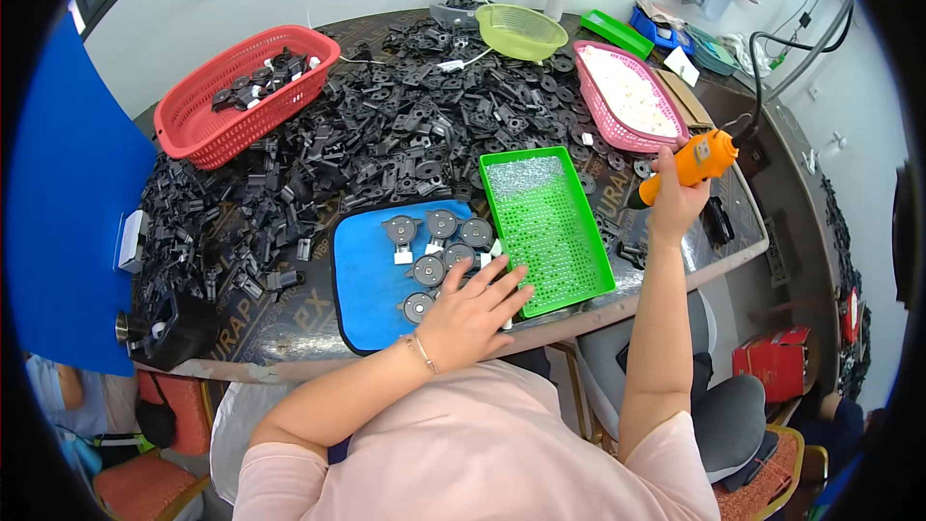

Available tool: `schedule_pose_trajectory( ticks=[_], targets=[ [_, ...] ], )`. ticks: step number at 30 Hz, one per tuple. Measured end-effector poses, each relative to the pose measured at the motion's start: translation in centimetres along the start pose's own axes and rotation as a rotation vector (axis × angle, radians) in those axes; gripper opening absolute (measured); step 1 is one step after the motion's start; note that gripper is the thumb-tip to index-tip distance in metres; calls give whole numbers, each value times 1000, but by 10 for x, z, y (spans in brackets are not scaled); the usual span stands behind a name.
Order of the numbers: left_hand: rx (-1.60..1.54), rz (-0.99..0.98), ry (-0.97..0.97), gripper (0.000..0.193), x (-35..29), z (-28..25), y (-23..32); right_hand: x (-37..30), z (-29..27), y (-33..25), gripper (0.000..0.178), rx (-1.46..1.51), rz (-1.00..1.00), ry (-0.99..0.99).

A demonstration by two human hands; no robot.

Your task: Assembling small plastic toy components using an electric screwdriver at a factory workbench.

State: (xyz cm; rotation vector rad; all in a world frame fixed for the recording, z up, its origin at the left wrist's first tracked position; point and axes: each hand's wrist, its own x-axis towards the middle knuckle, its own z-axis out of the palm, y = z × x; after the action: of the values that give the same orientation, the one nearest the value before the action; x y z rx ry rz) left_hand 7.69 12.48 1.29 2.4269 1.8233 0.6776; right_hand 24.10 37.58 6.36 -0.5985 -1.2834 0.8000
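My right hand (672,201) grips an orange electric screwdriver (702,160), raised over the table's right side; its dark tip points left and down. My left hand (471,316) lies palm down with fingers spread over the right part of a blue mat (365,275), its fingertips beside a green tray (608,270). Several round black parts with white ends (442,224) lie grouped on the mat, some partly hidden by that hand. Small silver screws (526,174) fill the far end of the perforated green tray.
Loose black plastic parts (415,116) are heaped across the table. A red basket (207,135) stands far left, a yellow-green basket (521,34) at the back, and a pink basket (603,121) of small white pieces at right. A blue partition (77,203) bounds the left.
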Motion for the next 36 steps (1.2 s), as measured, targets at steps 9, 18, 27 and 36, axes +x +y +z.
schedule_pose_trajectory(
  ticks=[9, 18, 27, 36],
  targets=[
    [57, -287, 71, 79, -58, -12, -21, -17, -40, -5, 64, -472, -295, 158],
    [-41, -549, -50, 133, -27, -24, -75, -120, 61, -65, 105, -765, -330, -1460],
    [-24, -458, -85, 101, -34, -7, -81, -111, 114, -29, 111, -902, -480, -1669],
    [-166, -394, 124, 87, -43, -1, -73, -114, 123, -25, 97, -778, -337, -1777]
  ],
)
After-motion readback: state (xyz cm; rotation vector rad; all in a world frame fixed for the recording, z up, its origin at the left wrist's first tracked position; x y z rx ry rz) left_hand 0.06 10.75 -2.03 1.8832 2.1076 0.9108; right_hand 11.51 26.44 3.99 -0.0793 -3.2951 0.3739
